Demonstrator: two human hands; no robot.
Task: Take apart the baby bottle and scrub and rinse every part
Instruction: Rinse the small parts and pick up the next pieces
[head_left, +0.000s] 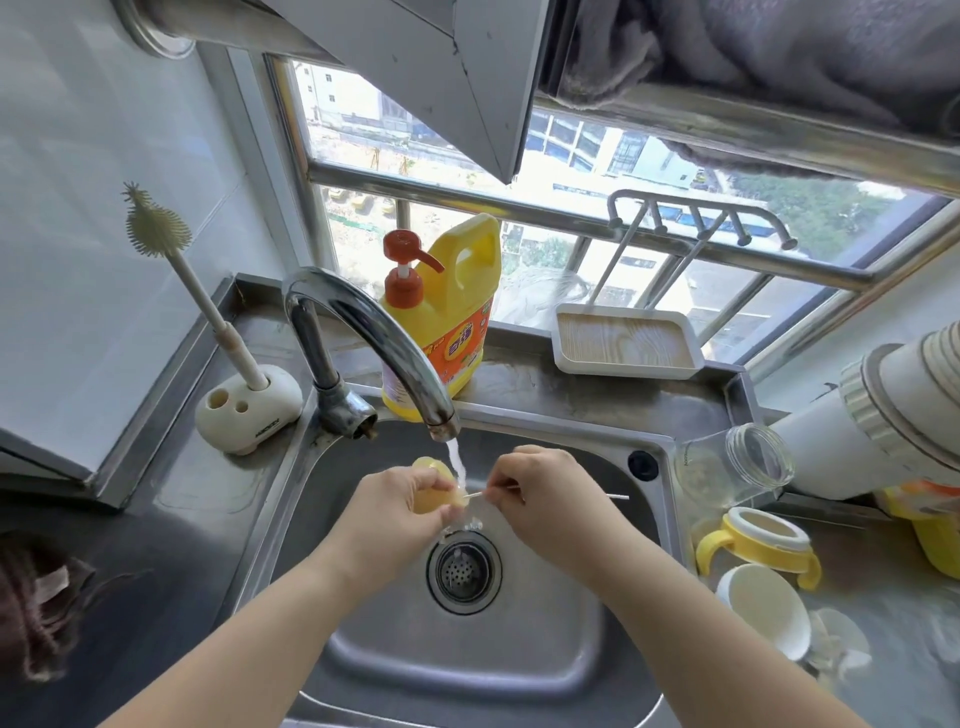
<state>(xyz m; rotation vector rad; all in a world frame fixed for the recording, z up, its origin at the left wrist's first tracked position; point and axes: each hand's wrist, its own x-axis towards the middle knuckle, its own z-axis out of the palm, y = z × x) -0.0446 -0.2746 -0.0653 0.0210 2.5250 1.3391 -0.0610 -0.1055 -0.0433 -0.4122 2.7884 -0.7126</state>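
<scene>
Pinching a thin white straw-cleaning brush wire (519, 492), the right hand (530, 493) has thumb & fingertips pressed together on it; the wire's free end sticks out to the right over the basin, its other end goes into the soft yellowish silicone nipple piece (434, 491). Left hand (392, 501) curls its fingers round that nipple piece, gripping it just under the running water stream (457, 462) from the curved chrome tap (374, 332). Both hands are over the stainless steel sink (519, 670), above the round metal drain strainer (464, 569).

On the steel counter right of the sink: clear glass bottle body (737, 462) lying on its side, mouth facing right; near it, toward the camera, the yellow two-handled collar w/ white ring (758, 543); just beside that, a white round cap (766, 610), tilted. A clear small part lies further right of the cap, too blurred to tell what.

Behind the tap: yellow dish-soap jug w/ orange pump (441, 317) on the sill ledge, w/ a white wood-grain tray (626, 343) to its right. Left of the tap: white silicone bottle brush (171, 244) standing tilted in a white holder base (249, 410). Far right edge: a large white cylindrical appliance (872, 415), partly out of frame.
</scene>
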